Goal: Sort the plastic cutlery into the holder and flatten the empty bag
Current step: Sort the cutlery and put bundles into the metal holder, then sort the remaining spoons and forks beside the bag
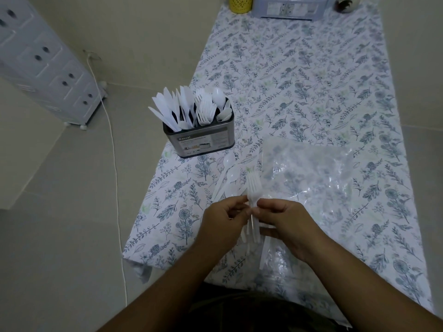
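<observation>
Both hands meet low over the near part of the table. My left hand and my right hand pinch a small bunch of white plastic forks, tines pointing away from me. Loose white spoons lie on the cloth just beyond my left hand. A white piece of cutlery lies by my right wrist. The clear plastic bag lies spread on the table to the right. The dark metal holder stands at the table's left edge, with knives at left, forks in the middle and spoons at right.
The table wears a floral cloth. At its far end stand a yellow cup, a grey plastic box and a dark jar. A white drawer unit and a white cable are on the floor at left.
</observation>
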Demonstrator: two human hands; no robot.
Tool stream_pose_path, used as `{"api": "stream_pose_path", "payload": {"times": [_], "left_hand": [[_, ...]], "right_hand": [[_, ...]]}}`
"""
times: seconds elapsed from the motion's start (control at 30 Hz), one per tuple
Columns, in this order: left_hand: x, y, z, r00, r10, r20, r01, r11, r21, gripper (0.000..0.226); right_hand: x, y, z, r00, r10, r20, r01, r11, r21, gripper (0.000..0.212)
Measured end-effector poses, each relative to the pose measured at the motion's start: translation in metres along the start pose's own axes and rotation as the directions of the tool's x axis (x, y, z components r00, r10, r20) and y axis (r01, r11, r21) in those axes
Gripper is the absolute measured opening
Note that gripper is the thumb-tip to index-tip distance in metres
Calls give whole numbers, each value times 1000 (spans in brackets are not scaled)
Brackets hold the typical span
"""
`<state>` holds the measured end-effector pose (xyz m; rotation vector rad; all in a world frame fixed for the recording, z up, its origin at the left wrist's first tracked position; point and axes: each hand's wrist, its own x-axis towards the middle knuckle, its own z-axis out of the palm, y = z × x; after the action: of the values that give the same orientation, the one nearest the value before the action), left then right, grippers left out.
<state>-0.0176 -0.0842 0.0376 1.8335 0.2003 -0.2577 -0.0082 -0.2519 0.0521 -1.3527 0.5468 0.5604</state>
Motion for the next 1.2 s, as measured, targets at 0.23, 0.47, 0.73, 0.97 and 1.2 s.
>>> {"api": "stream_pose_path", "payload": {"times": [0.23,0.47,0.73,0.97,1.2], "left_hand": [[32,35,-30,927,323,-189,-271,928,256,27],[97,111,-84,839,485,-247,-372,842,390,21],[143,118,-117,901,353,-252,-252,898,360,20],[161,124,-122,906,322,-276,-249,930,270,15],[165,113,-116,910,356,-212,-198,823,533,8]], "right_hand": [[15,-57,30,932,-338,129,359,909,-213,18],[63,-150,79,804,-573,158,589,731,-345,16],[108,-179,114,802,-576,157,583,700,-411,20],[122,-190,121,786,-603,136,595,679,-430,15],[116,-179,117,710,-683,169,575,424,-699,7]]}}
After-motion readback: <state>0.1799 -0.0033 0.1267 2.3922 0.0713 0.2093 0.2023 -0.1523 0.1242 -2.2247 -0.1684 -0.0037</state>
